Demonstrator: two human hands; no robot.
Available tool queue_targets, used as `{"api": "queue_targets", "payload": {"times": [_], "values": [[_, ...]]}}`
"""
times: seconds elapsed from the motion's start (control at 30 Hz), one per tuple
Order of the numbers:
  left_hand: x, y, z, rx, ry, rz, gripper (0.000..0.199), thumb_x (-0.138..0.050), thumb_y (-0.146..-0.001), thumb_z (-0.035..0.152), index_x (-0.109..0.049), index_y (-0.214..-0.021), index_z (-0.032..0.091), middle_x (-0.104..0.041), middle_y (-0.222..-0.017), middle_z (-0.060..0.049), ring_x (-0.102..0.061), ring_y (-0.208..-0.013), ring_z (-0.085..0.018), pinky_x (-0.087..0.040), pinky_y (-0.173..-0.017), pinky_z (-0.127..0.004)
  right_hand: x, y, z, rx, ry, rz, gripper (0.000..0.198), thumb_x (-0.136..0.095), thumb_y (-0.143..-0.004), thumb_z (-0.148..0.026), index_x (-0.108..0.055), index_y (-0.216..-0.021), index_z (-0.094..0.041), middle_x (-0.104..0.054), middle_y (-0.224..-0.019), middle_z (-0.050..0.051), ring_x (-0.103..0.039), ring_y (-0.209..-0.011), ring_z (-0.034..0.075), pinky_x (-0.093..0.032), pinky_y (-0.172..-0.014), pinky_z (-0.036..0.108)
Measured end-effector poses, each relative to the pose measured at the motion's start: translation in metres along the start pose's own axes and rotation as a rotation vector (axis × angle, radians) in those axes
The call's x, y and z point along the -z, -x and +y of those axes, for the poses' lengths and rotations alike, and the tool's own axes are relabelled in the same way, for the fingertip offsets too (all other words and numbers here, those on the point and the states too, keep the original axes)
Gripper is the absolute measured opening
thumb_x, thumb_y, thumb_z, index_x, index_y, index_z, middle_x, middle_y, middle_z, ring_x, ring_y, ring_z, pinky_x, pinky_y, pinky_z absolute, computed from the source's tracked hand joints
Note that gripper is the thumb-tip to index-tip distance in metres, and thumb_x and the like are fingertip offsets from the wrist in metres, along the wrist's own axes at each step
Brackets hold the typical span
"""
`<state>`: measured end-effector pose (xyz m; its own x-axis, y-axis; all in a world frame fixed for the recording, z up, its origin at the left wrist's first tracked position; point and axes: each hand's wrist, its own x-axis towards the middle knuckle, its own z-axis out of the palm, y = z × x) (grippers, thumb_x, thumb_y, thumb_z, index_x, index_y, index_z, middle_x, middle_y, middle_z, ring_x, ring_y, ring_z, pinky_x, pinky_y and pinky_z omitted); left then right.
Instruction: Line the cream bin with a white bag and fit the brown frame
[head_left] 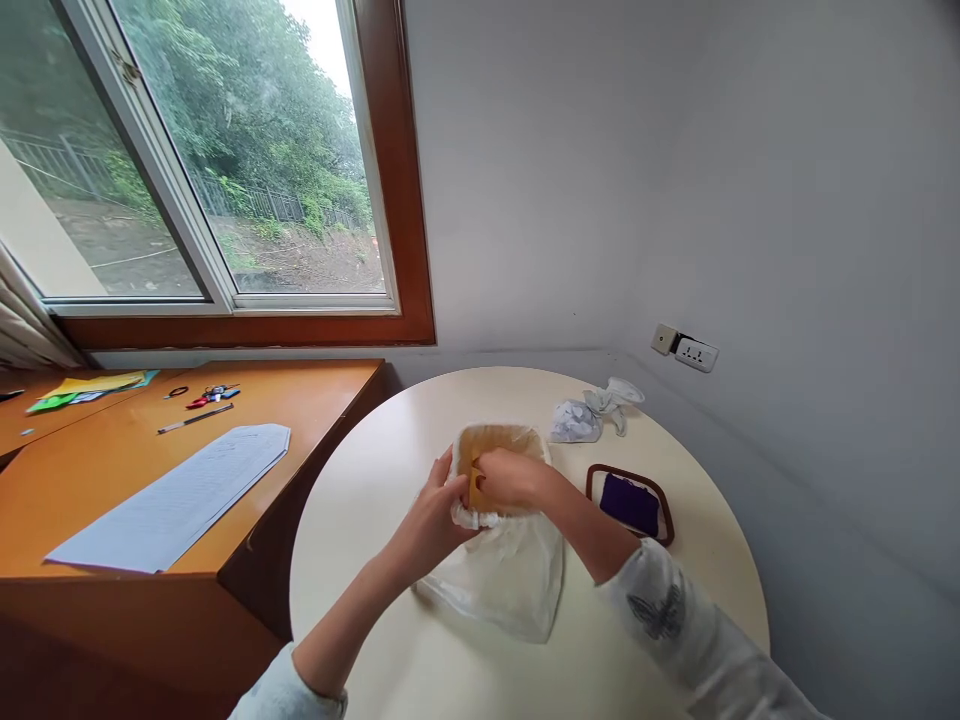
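Note:
A small bin point(501, 438) stands on a round table, with a thin whitish plastic bag point(517, 585) lining it and draping over its near side. My left hand point(439, 505) grips the bin's left rim and the bag edge, thumb on top. Inside the opening is my right hand point(510, 478), its fingers curled against the left inner wall beside a yellow-orange patch point(475, 492). Whether those fingers pinch the bag or something else is hidden. Right of the bin lies a brown-rimmed, lid-like piece point(666, 510) with a purple panel point(630, 503).
Toward the back of the round table point(360, 480) sits a knotted clear bag point(576, 420) of crumpled white material. A wooden desk point(315, 400) on the left carries paper sheets point(180, 495), a pen point(195, 418) and keys point(214, 397). Wall sockets point(696, 353) are at right.

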<state>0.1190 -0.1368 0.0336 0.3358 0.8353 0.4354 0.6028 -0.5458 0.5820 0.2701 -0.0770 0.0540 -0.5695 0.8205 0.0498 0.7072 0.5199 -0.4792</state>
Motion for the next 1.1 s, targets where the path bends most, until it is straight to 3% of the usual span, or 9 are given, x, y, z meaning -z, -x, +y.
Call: {"api": "queue_targets", "payload": {"times": [0.07,0.17,0.33,0.57,0.7,0.83,0.93,1.0,1.1], "values": [[0.000,-0.006,-0.005,0.033,0.032,-0.028,0.028,-0.070,-0.062,0.029,-0.044,-0.065,0.019,-0.045,-0.121,-0.009,-0.050,-0.106,-0.024,-0.048,-0.080,-0.035,0.013,0.016,-0.005,0.043,0.002,0.005,0.022,-0.046,-0.080,-0.018,-0.068,-0.080,-0.015,-0.069,-0.077,0.008,-0.062,-0.069,0.018,-0.046,-0.062,0.028],[0.001,-0.015,-0.010,0.068,0.050,-0.026,0.030,-0.069,-0.063,0.030,-0.041,-0.065,0.019,-0.048,-0.103,-0.006,-0.053,-0.088,-0.019,-0.048,-0.072,-0.032,0.031,0.043,-0.009,0.174,-0.086,0.210,0.034,-0.037,-0.085,-0.017,-0.060,-0.110,-0.020,-0.064,-0.109,0.006,-0.058,-0.099,0.017,-0.044,-0.085,0.029],[0.002,-0.025,-0.014,0.119,0.042,-0.021,0.033,-0.066,-0.065,0.033,-0.036,-0.064,0.020,-0.047,-0.096,-0.002,-0.049,-0.082,-0.017,-0.044,-0.070,-0.030,0.037,0.086,0.024,0.097,-0.151,0.462,0.030,-0.036,-0.087,-0.020,-0.059,-0.107,-0.021,-0.063,-0.108,0.005,-0.055,-0.102,0.015,-0.042,-0.090,0.030],[-0.001,-0.033,-0.024,0.161,0.028,0.009,0.035,-0.068,-0.063,0.036,-0.037,-0.064,0.020,-0.044,-0.087,-0.001,-0.045,-0.076,-0.016,-0.041,-0.066,-0.028,0.001,0.139,0.116,-0.298,0.045,0.368,0.025,-0.037,-0.084,-0.025,-0.061,-0.092,-0.019,-0.061,-0.102,0.007,-0.058,-0.089,0.019,-0.045,-0.079,0.033],[-0.004,-0.037,-0.027,0.178,0.045,0.036,0.033,-0.068,-0.063,0.034,-0.038,-0.066,0.020,-0.047,-0.090,-0.001,-0.048,-0.080,-0.017,-0.043,-0.070,-0.030,-0.020,0.160,0.147,-0.410,0.159,0.273,0.027,-0.042,-0.081,-0.028,-0.062,-0.096,-0.019,-0.060,-0.105,0.009,-0.057,-0.095,0.023,-0.044,-0.080,0.036],[-0.007,-0.034,-0.027,0.168,0.044,0.083,0.033,-0.071,-0.063,0.033,-0.044,-0.079,0.021,-0.044,-0.119,-0.008,-0.041,-0.117,-0.028,-0.041,-0.087,-0.041,-0.031,0.168,0.155,-0.434,0.195,0.229,0.031,-0.040,-0.082,-0.028,-0.062,-0.102,-0.019,-0.061,-0.104,0.009,-0.058,-0.093,0.023,-0.042,-0.081,0.037],[-0.007,-0.026,-0.024,0.148,-0.001,0.138,0.050,-0.073,-0.064,0.036,-0.046,-0.104,0.023,-0.017,-0.144,-0.013,-0.013,-0.136,-0.032,-0.032,-0.099,-0.050,-0.034,0.168,0.152,-0.442,0.194,0.219,0.032,-0.038,-0.082,-0.026,-0.063,-0.101,-0.020,-0.062,-0.102,0.009,-0.059,-0.090,0.023,-0.042,-0.081,0.038],[-0.007,-0.018,-0.022,0.062,-0.082,0.173,0.056,-0.069,-0.069,0.036,-0.041,-0.117,0.025,-0.007,-0.148,-0.013,-0.008,-0.137,-0.032,-0.024,-0.103,-0.055,-0.035,0.166,0.149,-0.449,0.192,0.213,0.031,-0.038,-0.082,-0.024,-0.064,-0.098,-0.019,-0.063,-0.100,0.009,-0.059,-0.087,0.023,-0.041,-0.080,0.038],[-0.006,-0.008,-0.020,-0.182,-0.238,0.197,0.051,-0.058,-0.080,0.032,-0.037,-0.126,0.025,-0.014,-0.149,-0.013,-0.011,-0.138,-0.029,-0.011,-0.107,-0.058,-0.037,0.164,0.148,-0.450,0.202,0.225,0.031,-0.037,-0.082,-0.022,-0.065,-0.094,-0.019,-0.064,-0.097,0.009,-0.059,-0.086,0.023,-0.041,-0.080,0.039]]}}
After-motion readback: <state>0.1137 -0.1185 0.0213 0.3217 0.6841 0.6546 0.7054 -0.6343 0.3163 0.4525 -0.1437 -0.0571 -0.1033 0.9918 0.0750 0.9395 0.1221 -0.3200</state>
